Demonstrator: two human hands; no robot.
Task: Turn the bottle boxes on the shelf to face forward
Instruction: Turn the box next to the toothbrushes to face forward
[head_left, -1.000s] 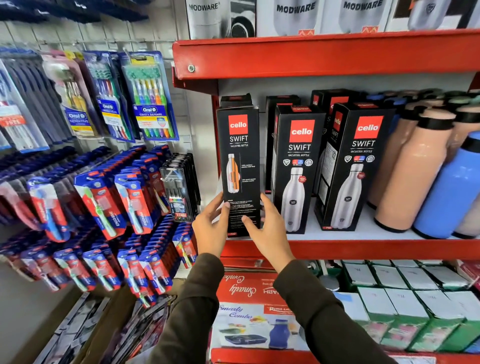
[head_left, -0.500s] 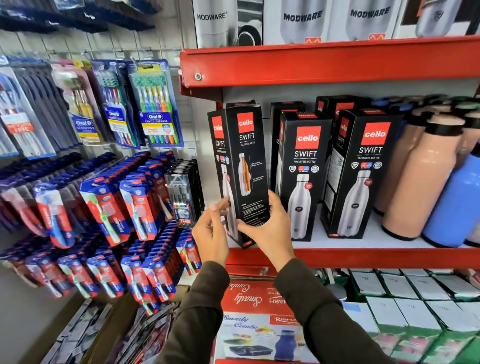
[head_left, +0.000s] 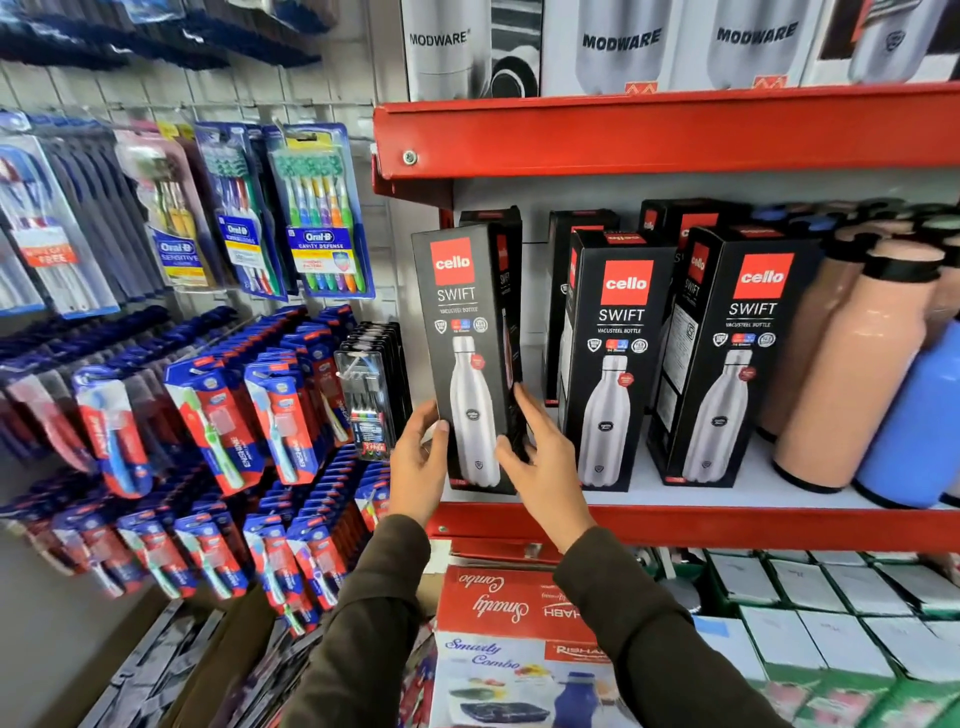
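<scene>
Three black Cello Swift bottle boxes stand in the front row on the red shelf (head_left: 727, 525). The leftmost box (head_left: 465, 338) shows its steel-bottle face to me and stands slightly tilted at the shelf's left end. My left hand (head_left: 418, 465) grips its lower left edge and my right hand (head_left: 540, 457) grips its lower right side. The middle box (head_left: 615, 364) and the right box (head_left: 732, 358) face forward, each angled a little. More black boxes (head_left: 576, 228) stand behind them, partly hidden.
Peach bottles (head_left: 852, 374) and a blue bottle (head_left: 919, 421) fill the shelf's right side. Modware boxes (head_left: 618, 47) sit on the shelf above. Toothbrush packs (head_left: 317, 208) hang on the wall at left, close to the leftmost box. A Smarty Combo box (head_left: 514, 623) and white cartons lie below.
The leftmost box has turned from its orange-bottle side panel to its steel-bottle front face, both hands staying on its lower part.
</scene>
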